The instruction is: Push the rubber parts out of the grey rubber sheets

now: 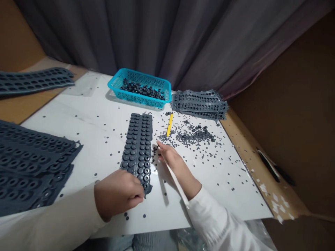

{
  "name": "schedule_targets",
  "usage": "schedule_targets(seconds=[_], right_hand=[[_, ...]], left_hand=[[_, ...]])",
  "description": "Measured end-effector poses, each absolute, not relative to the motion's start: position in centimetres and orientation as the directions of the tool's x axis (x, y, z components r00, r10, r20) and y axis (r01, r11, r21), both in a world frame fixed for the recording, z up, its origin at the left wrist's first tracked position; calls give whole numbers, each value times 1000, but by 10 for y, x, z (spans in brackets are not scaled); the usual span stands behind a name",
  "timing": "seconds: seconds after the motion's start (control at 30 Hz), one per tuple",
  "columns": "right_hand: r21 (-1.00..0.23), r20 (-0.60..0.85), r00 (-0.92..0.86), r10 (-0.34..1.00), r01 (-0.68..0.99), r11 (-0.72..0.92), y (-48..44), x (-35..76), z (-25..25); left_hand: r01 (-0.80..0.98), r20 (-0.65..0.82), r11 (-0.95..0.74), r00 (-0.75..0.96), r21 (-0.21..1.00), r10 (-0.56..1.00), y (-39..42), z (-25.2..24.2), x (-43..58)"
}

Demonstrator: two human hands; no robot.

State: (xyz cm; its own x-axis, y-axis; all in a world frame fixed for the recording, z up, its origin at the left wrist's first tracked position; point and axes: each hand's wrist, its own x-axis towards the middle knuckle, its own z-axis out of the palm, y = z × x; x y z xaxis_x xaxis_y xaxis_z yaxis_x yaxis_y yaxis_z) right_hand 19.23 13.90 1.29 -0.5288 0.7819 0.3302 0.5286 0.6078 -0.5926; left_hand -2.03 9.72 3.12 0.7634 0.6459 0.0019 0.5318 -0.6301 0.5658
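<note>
A dark grey moulded rubber sheet (pixel 136 146) with rows of round raised discs lies lengthwise before me. Several discs at its near right side show open centre holes. My left hand (pixel 123 191) is closed on the sheet's near end; the fingertips' exact grip is hidden. To the right of the sheet, my right hand (pixel 174 162) is closed round a long, thin, pale stick-like tool (pixel 176 183). Its upper end pokes out by the fingertips and its lower end reaches past my wrist. A yellow pen-like tool (pixel 170 124) lies just beyond that hand.
A blue basket (pixel 142 101) holds many dark small parts. Punched sheets (pixel 200 104) are stacked at the back right, near scattered black discs (pixel 197 135). More moulded sheets (pixel 31 157) lie at left, and another perforated one (pixel 34 82) behind. Dark-handled tools (pixel 269 165) rest on the cardboard at right.
</note>
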Motion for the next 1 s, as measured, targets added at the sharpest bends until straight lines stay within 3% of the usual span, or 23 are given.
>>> schedule_targets(seconds=[0.1,0.2,1.0], right_hand=[[-762,284,-501,818,400,509,138,191,13],[-817,249,-566,786,313,485,135,190,16],[-793,210,-623,753,342,504,135,190,19]], left_hand=[[519,-3,-638,777,570,630,99,30,-20],[507,-8,-640,787,577,617,100,29,-20],[535,-59,-616,780,578,622,100,28,-20]])
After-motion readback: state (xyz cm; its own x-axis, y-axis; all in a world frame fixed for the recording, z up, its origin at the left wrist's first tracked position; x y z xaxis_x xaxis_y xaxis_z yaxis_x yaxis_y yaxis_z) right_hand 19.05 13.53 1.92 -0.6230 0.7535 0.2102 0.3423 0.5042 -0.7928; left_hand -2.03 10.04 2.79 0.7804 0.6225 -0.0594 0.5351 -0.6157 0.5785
